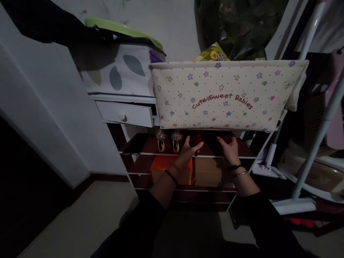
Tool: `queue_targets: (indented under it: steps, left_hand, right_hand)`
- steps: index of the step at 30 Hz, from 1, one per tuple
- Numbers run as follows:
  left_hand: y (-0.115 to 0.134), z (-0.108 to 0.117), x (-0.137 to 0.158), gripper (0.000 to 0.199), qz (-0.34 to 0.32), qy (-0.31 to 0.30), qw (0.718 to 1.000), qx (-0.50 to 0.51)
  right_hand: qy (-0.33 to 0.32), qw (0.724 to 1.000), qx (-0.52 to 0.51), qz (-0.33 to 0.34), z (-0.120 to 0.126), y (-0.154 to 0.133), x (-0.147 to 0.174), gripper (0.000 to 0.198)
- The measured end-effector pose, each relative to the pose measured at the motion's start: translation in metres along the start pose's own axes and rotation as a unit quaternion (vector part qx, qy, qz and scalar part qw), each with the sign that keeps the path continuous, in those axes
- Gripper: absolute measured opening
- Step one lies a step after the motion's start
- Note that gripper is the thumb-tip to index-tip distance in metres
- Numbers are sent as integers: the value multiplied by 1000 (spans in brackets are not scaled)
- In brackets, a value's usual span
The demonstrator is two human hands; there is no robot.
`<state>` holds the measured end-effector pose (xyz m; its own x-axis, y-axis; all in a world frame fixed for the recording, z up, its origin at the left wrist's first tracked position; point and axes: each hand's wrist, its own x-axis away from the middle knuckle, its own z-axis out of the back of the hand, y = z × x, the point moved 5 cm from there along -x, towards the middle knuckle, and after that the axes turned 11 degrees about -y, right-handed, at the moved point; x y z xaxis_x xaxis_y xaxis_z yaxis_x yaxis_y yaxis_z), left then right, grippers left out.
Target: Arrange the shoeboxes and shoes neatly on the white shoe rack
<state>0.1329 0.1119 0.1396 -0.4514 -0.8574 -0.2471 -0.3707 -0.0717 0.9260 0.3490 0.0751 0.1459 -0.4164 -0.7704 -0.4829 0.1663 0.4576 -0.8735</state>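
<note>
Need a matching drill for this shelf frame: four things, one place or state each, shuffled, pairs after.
Things:
1. left hand
2. orange box
3. drawer
4. glitter shoes

Places or states:
A. partly pulled out, under the leaf-print bin
B. on a dark red shoe on the upper shelf
C. on the shelf below the shoes, beside a brown box
D. upper shelf, left of the hands

Pairs: 1-B, 2-C, 3-A, 4-D

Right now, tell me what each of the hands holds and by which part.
Left hand grips a dark red shoe by its near end; right hand rests on another dark red shoe, grip unclear.
</note>
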Motion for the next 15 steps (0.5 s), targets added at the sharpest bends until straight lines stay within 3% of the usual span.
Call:
queue_targets:
  steps: [6, 11, 15]
  left_hand:
    - [3, -3, 5, 77, 10, 2, 1000, 8]
    - [4, -3, 7, 72, 1, -1, 1000, 8]
    - [1, -2, 4, 76, 4, 4, 1000, 10]
  right_hand:
    - [-31, 999, 4, -18, -28, 1, 13, 61]
    - [-91, 996, 8, -8, -30, 4, 16, 68]
    - [-114, 987, -51, -99, -18, 18, 14, 66]
